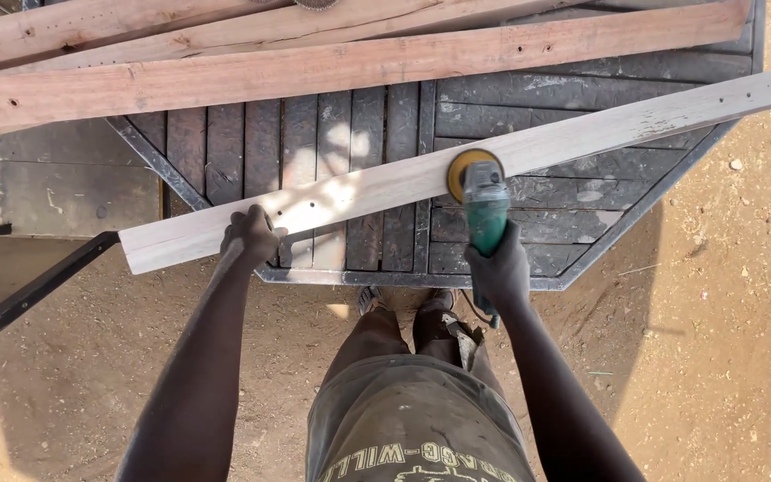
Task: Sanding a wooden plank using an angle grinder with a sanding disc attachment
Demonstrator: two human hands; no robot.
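**Sanding a pale plank over a dark slatted platform**

The left hand [252,234] was clamped over the near edge of the pale plank [421,174], pinning it down, while the right hand [498,268] was closed around the body of a green angle grinder [485,210]. Its yellow sanding disc [473,171] sat flat on the plank's top face, about midway along. The plank lay slantwise across a dark slatted platform [582,89], its left end jutting past the edge over sandy ground [725,339].

To my eye, good work here called for a level disc, light even pressure, and steady travel along the grain (lingering would likely dish the surface). The holding hand was best kept well apart from the disc.

No containers showed anywhere. Reddish boards [332,62] lay stacked at the platform's far side.
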